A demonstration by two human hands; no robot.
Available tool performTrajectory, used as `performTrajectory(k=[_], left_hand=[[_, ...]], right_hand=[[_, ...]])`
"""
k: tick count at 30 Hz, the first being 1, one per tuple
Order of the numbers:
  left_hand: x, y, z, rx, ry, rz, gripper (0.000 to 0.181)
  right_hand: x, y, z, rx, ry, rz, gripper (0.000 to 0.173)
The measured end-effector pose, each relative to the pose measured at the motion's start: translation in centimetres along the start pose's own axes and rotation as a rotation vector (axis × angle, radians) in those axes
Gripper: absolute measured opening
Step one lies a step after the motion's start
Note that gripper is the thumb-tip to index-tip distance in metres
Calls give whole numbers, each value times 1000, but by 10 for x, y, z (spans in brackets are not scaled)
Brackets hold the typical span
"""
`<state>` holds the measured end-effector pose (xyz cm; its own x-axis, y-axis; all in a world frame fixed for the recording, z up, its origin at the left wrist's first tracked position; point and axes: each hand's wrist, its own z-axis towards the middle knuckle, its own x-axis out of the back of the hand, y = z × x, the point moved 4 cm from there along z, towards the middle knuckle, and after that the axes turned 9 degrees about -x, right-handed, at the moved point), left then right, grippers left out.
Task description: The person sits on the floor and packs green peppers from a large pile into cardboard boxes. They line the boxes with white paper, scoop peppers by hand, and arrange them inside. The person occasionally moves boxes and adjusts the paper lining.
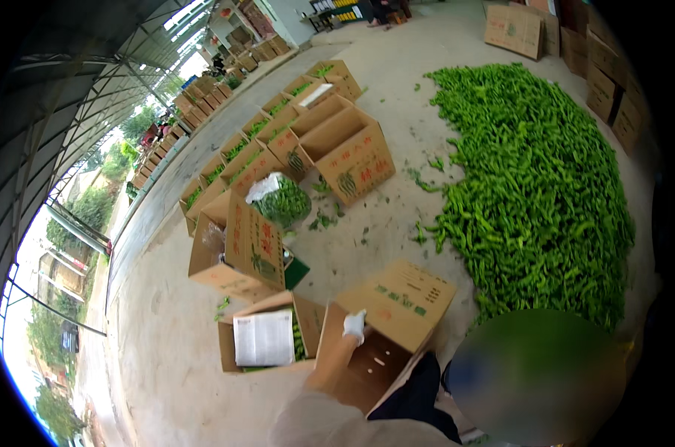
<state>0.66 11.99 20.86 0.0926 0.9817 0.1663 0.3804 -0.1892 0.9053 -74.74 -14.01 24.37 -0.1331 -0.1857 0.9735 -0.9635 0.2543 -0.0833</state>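
Note:
My left hand (354, 327), in a white glove, reaches into the mouth of an open cardboard box (413, 307). It is at the corner beside the box's raised, printed side; its fingers are too blurred to show a grip. Bare brown cardboard with small light slots shows inside the box. My right hand is out of view. Left of this box stands another open carton (225, 349) with green peppers (299, 341) inside and a printed paper sheet (263, 338) over them. Dark trousers (418, 394) are close against the near box.
A broad heap of long green peppers (538, 195) covers the floor at right. A tall open carton (259, 251), a filled clear bag (284, 201) and rows of cartons (365, 156) stand ahead. Flattened cardboard (513, 31) leans at back right. A blurred oval hides the lower right.

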Motion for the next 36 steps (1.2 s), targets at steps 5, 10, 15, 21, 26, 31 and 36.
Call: performTrajectory(k=[5, 10, 15, 21, 26, 31, 36], left_hand=[[11, 36, 30, 119, 111, -238, 27], [3, 59, 74, 163, 173, -253, 27], [-88, 164, 112, -17, 48, 103, 39], [-126, 188, 172, -97, 57, 100, 42], [-112, 170, 183, -80, 19, 91, 44], [-81, 182, 153, -18, -35, 43, 43], [-95, 229, 127, -50, -57, 27, 40]], right_hand=[[2, -99, 59, 144, 229, -185, 37], [19, -195, 111, 189, 142, -163, 35], [69, -283, 95, 380, 212, 94, 37], [83, -346, 111, 163, 78, -276, 41], [72, -438, 169, 377, -1, -233, 52], [11, -728, 93, 1095, 167, 115, 35], [-60, -879, -30, 1327, -184, 18, 37]])
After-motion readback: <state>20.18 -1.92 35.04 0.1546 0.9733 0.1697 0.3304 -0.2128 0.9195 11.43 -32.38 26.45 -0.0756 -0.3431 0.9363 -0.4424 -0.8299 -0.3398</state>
